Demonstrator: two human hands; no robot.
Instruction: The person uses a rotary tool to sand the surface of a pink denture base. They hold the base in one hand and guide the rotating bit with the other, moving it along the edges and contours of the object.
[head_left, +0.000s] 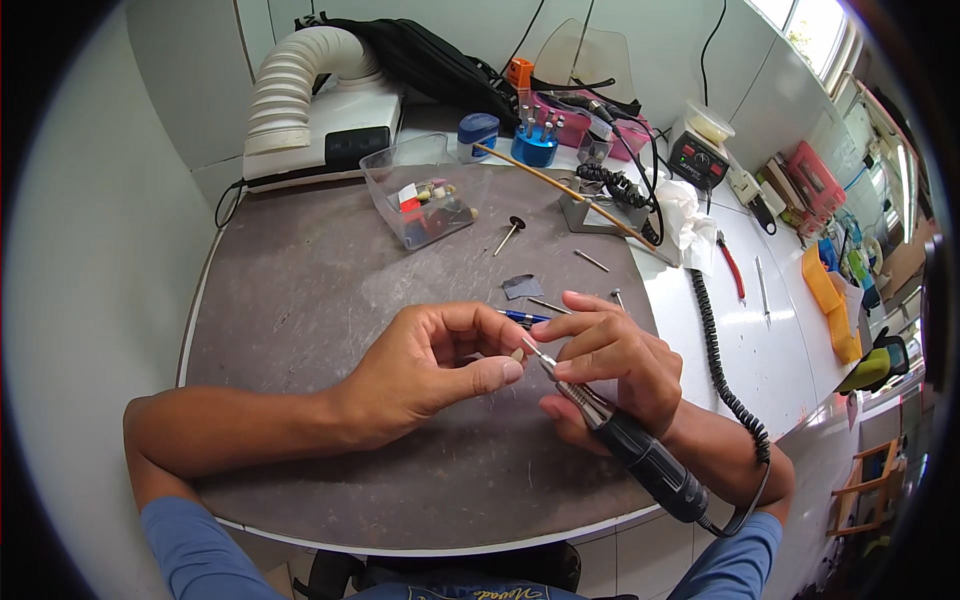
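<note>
My left hand [435,360] is closed, pinching a small beige piece [518,354] between thumb and fingertips; its exact kind is too small to make out. My right hand [635,365] grips a black and silver rotary handpiece [650,465], its thin metal bit pointing up and left, close by the beige piece. Whether bit and piece touch, I cannot tell. Just beyond my fingers lie a blue pen-like tool [522,318], a scrap of grey abrasive paper [521,287] and a thin metal bit [549,306].
A clear plastic bin [440,232] of polishing bits stands on the brown mat, near a black disc on a shank [510,232]. A wooden stick [560,187] leans across a metal stand. At right are the coiled cord [712,340], red-handled pliers [732,268] and a yellow tray [832,310].
</note>
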